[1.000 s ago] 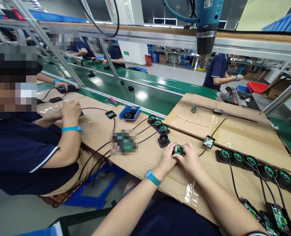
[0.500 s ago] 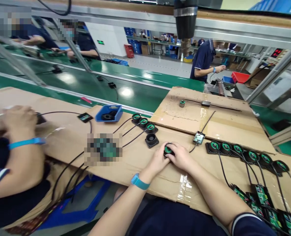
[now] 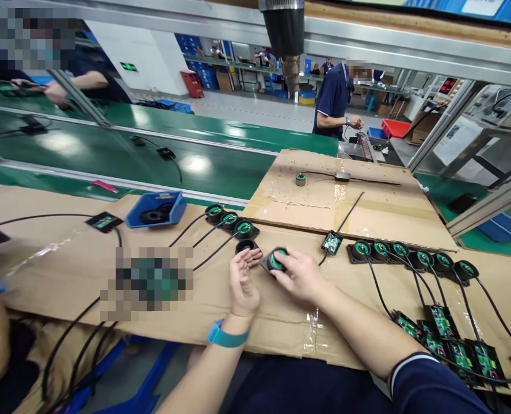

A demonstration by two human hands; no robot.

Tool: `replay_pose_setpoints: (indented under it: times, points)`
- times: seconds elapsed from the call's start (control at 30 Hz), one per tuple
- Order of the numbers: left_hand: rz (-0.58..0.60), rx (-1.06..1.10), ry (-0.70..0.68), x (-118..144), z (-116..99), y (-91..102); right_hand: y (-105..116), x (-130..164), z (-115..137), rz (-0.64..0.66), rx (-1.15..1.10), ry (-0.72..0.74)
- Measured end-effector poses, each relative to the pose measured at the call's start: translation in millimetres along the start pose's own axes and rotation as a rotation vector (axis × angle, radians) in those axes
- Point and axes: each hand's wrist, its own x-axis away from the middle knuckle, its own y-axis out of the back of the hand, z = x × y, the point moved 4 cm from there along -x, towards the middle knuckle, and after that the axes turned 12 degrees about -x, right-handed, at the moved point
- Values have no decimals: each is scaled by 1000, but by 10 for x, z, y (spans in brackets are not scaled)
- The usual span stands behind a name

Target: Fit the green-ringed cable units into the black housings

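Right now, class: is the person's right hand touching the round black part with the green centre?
Touching. The head view shows the right hand with its fingers wrapped over the round black part, no gap between them; the left hand is open beside it.

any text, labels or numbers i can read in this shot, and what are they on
Nothing reads clearly.
Green sign on the far white wall: lit, too small to read.
Red display by the right post: glowing characters, blurred.
White sheet on the right frame: print too small.
Circuit boards at right and the disc under the right hand: no legible markings.
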Motion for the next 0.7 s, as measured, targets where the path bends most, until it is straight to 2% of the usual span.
replay_pose_setpoints:
  times: [0.07,0.1,0.23,0.3,0.37,0.43,0.5,0.57,0.6,0.7]
  points:
    - [-31,3,15,8,6,15,-65,9,15,121,6,-40]
    - [-40,-3,21,15,3,24,-69,14,32,128,-2,-43]
    - [-157,-177,-1,46,-24,116,-15,44,29,-70,-36,-6]
    - [-264,-316,-9,44,-15,177,-99,54,-69,-17,-12,-49]
    - [-300,-381,38,16,34,202,-202,58,-166,81,13,-96]
    - [-201,-349,90,-38,83,159,-186,48,-174,61,21,-82]
    - [18,-251,88,-88,65,49,12,20,-37,-99,-1,8]
    - [237,-118,59,-99,-44,-73,351,-17,240,-288,-48,143]
    - [306,-56,42,-89,-128,-120,547,-42,419,-361,-70,211]
    - [335,10,-21,-15,-453,-218,1112,-152,1018,-473,-73,358]
